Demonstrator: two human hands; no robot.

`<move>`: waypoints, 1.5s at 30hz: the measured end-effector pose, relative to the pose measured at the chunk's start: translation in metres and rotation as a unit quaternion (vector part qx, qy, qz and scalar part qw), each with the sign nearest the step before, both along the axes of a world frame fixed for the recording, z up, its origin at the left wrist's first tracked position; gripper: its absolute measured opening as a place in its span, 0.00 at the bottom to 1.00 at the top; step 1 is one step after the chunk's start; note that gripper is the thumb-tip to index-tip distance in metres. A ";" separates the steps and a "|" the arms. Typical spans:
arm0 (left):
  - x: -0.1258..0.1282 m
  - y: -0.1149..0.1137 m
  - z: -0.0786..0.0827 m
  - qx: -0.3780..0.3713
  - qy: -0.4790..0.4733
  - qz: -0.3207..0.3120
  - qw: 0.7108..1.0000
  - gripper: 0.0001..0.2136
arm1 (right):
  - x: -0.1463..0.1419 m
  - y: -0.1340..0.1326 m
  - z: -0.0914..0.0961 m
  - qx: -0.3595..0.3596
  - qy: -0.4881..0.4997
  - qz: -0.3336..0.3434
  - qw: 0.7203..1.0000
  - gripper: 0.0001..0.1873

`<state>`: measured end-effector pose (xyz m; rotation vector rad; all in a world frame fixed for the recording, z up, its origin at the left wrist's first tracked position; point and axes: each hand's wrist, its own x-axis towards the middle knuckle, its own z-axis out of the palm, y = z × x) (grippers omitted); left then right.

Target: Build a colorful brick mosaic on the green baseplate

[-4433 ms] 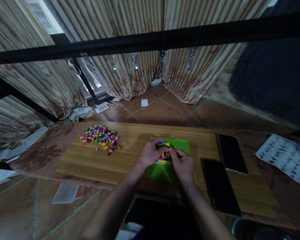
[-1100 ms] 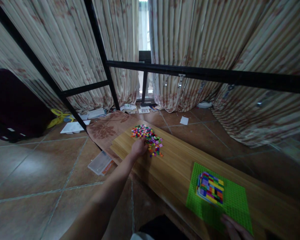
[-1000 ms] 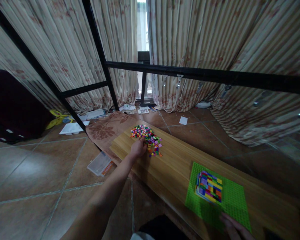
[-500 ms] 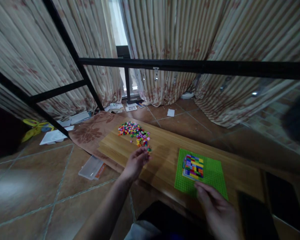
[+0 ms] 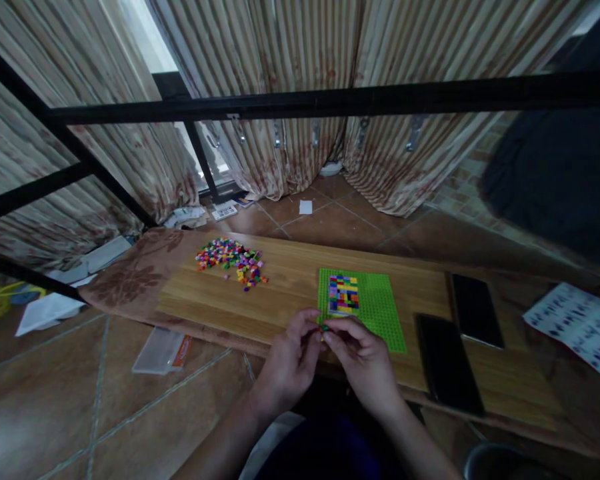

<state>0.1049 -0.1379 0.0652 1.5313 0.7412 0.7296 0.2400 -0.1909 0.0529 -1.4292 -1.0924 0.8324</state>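
My left hand [image 5: 291, 357] and my right hand [image 5: 363, 353] meet fingertip to fingertip just in front of the green baseplate [image 5: 380, 313]. Both are closed in a pinch around tiny building bricks [image 5: 325, 328], a green one and something orange-yellow below it; fingers cover the rest. On the left part of the baseplate sits a block of multicoloured bricks [image 5: 344, 293] packed in rows. A loose heap of small coloured bricks [image 5: 225, 253] lies farther left on the wooden board.
Two dark phone-like slabs [image 5: 450, 363] lie right of the baseplate on the wooden board [image 5: 285, 267]. A printed sheet [image 5: 580, 327] is at the far right. A clear plastic box [image 5: 160, 350] rests on the floor at left. A black metal bar [image 5: 300, 103] crosses before the curtains.
My left hand has moved from beside the brick heap to my right hand, and their fingertips now meet before the baseplate. The view has swung right, bringing the slabs and sheet into sight.
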 end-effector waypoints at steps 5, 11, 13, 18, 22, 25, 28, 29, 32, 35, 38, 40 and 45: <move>-0.002 -0.008 0.002 0.112 0.092 -0.017 0.989 0.15 | 0.002 -0.007 -0.003 -0.038 0.087 0.002 0.995 0.06; 0.002 -0.018 -0.009 0.113 0.113 -0.014 0.987 0.13 | 0.000 -0.015 -0.018 -0.070 0.194 -0.043 0.978 0.10; 0.004 -0.019 -0.013 0.093 0.100 -0.002 0.991 0.13 | -0.003 -0.017 -0.023 -0.062 0.222 -0.074 0.970 0.11; 0.012 -0.017 -0.015 0.069 0.086 -0.004 0.994 0.13 | -0.009 -0.018 -0.029 -0.055 0.254 -0.109 0.959 0.13; 0.019 -0.015 -0.016 0.032 0.071 0.006 0.997 0.12 | -0.003 -0.017 -0.031 -0.064 0.249 -0.126 0.958 0.15; 0.012 -0.007 -0.025 -0.013 0.076 0.054 0.996 0.12 | 0.023 -0.017 -0.034 -0.063 0.229 -0.210 0.948 0.16; -0.010 0.020 -0.037 -0.036 0.098 0.101 0.989 0.15 | 0.059 -0.018 -0.033 -0.050 0.245 -0.264 0.931 0.17; -0.018 0.034 -0.040 -0.027 0.110 0.121 0.986 0.15 | 0.070 -0.018 -0.033 -0.042 0.243 -0.266 0.932 0.18; -0.040 0.085 -0.048 0.083 0.226 0.172 0.955 0.16 | 0.090 -0.014 -0.033 -0.039 0.190 -0.259 0.946 0.23; -0.050 0.134 -0.052 0.220 0.377 0.211 0.875 0.16 | 0.093 -0.005 -0.038 -0.062 0.110 -0.242 0.962 0.21; -0.054 0.168 -0.056 0.298 0.445 0.207 0.819 0.18 | 0.089 0.005 -0.048 -0.078 0.092 -0.232 0.965 0.19; -0.055 0.182 -0.059 0.320 0.478 0.191 0.795 0.19 | 0.086 0.011 -0.052 -0.081 0.104 -0.234 0.963 0.19; -0.058 0.198 -0.063 0.307 0.544 0.158 0.765 0.20 | 0.085 0.025 -0.055 -0.057 0.115 -0.232 0.964 0.18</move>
